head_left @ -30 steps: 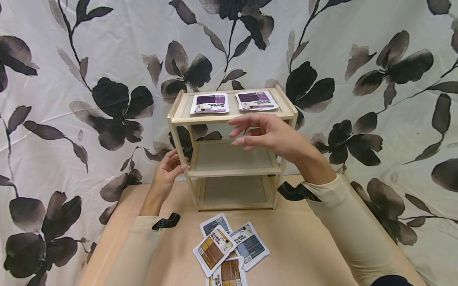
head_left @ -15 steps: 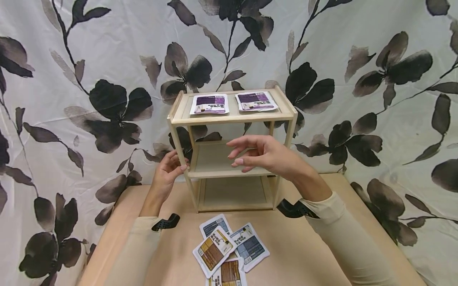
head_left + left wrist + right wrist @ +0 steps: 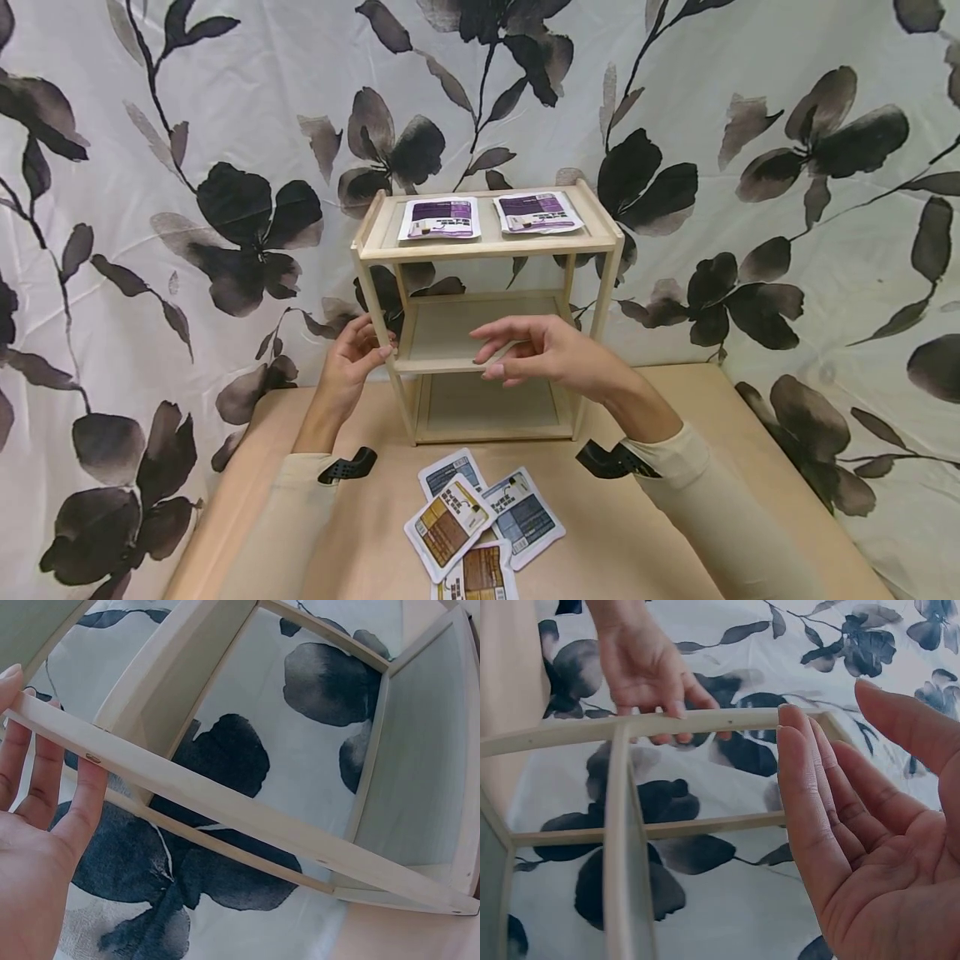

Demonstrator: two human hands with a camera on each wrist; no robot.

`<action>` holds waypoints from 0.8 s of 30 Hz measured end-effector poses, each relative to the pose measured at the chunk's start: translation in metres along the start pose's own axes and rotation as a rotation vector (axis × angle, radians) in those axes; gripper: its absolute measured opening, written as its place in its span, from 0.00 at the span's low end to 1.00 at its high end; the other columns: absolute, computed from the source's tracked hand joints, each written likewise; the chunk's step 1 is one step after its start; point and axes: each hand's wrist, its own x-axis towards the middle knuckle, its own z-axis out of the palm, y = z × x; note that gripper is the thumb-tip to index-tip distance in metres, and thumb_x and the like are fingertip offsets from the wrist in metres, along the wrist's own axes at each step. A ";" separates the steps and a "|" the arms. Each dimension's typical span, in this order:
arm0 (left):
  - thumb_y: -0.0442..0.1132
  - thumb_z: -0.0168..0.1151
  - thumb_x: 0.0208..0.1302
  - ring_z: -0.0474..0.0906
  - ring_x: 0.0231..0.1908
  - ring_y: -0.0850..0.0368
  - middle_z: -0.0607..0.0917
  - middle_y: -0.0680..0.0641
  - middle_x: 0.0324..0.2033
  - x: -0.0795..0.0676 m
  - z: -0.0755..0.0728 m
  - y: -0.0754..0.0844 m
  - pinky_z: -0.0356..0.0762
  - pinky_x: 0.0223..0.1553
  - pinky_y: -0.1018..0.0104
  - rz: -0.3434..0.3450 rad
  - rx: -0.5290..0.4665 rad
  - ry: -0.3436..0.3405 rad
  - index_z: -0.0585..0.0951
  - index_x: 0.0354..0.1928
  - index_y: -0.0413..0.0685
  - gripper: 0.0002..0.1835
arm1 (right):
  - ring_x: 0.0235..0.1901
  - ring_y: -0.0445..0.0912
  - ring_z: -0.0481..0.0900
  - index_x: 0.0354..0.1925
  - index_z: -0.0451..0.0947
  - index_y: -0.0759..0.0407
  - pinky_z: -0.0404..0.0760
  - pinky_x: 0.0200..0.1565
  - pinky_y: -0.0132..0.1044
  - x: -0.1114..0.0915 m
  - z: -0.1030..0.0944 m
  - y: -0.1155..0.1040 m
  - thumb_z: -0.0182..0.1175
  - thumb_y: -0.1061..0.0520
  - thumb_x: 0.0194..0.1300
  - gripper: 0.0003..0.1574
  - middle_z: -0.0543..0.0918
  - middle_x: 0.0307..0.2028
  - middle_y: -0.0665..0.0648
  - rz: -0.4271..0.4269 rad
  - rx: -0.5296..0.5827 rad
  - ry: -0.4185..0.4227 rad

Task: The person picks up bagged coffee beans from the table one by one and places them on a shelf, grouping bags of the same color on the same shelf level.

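Note:
A small three-tier wooden shelf point(image 3: 487, 248) stands at the back of the table in the head view. My left hand point(image 3: 348, 367) grips its left front post point(image 3: 202, 789), thumb on one side and fingers on the other, a little above the middle tier. My right hand point(image 3: 555, 354) hovers in front of the middle tier, holding nothing, its fingers loosely bent; the right wrist view shows its bare palm point(image 3: 885, 870). On the top tier lie two flat purple-and-white packets, one left point(image 3: 439, 218) and one right point(image 3: 537, 212).
Several flat packets overlap on the table point(image 3: 637, 533) before the shelf: a brown-and-yellow packet point(image 3: 448, 527) on top, a blue packet point(image 3: 527, 515) at right, another blue one point(image 3: 450, 469) behind, a brown one point(image 3: 482, 575) in front. A floral cloth point(image 3: 750, 275) hangs behind.
My right hand has come down from the height of the top tier's front edge to the middle tier. My left hand keeps its hold on the post; the packets have not moved.

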 end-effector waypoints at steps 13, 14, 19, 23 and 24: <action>0.19 0.59 0.66 0.81 0.47 0.54 0.82 0.40 0.45 0.003 -0.004 -0.001 0.83 0.50 0.65 0.025 -0.008 -0.015 0.76 0.64 0.50 0.27 | 0.51 0.57 0.85 0.67 0.73 0.58 0.85 0.51 0.48 -0.006 0.014 0.040 0.67 0.61 0.67 0.32 0.84 0.52 0.61 0.061 0.012 0.002; 0.19 0.59 0.66 0.81 0.47 0.54 0.82 0.39 0.45 0.004 -0.004 -0.002 0.83 0.50 0.64 0.025 -0.004 -0.012 0.77 0.64 0.50 0.27 | 0.51 0.57 0.85 0.67 0.73 0.59 0.85 0.51 0.47 -0.006 0.014 0.043 0.67 0.61 0.67 0.32 0.84 0.52 0.61 0.064 0.014 0.005; 0.20 0.60 0.66 0.81 0.47 0.54 0.81 0.35 0.45 0.004 -0.002 0.000 0.83 0.50 0.64 0.020 0.006 0.011 0.77 0.62 0.49 0.26 | 0.52 0.61 0.83 0.67 0.73 0.60 0.86 0.50 0.43 -0.007 0.017 0.057 0.67 0.60 0.68 0.31 0.84 0.53 0.63 0.075 0.028 0.003; 0.20 0.61 0.66 0.81 0.47 0.54 0.80 0.35 0.45 0.004 0.000 0.001 0.84 0.49 0.64 0.022 0.001 0.017 0.76 0.63 0.47 0.26 | 0.52 0.63 0.83 0.67 0.73 0.59 0.86 0.50 0.44 -0.008 0.022 0.070 0.66 0.59 0.69 0.30 0.83 0.53 0.63 0.090 0.039 -0.003; 0.20 0.61 0.66 0.81 0.46 0.54 0.80 0.35 0.45 0.004 0.000 0.001 0.84 0.49 0.64 0.024 0.000 0.017 0.76 0.63 0.46 0.26 | 0.52 0.63 0.83 0.67 0.73 0.59 0.86 0.50 0.44 -0.008 0.023 0.073 0.66 0.59 0.68 0.30 0.83 0.52 0.63 0.096 0.044 -0.003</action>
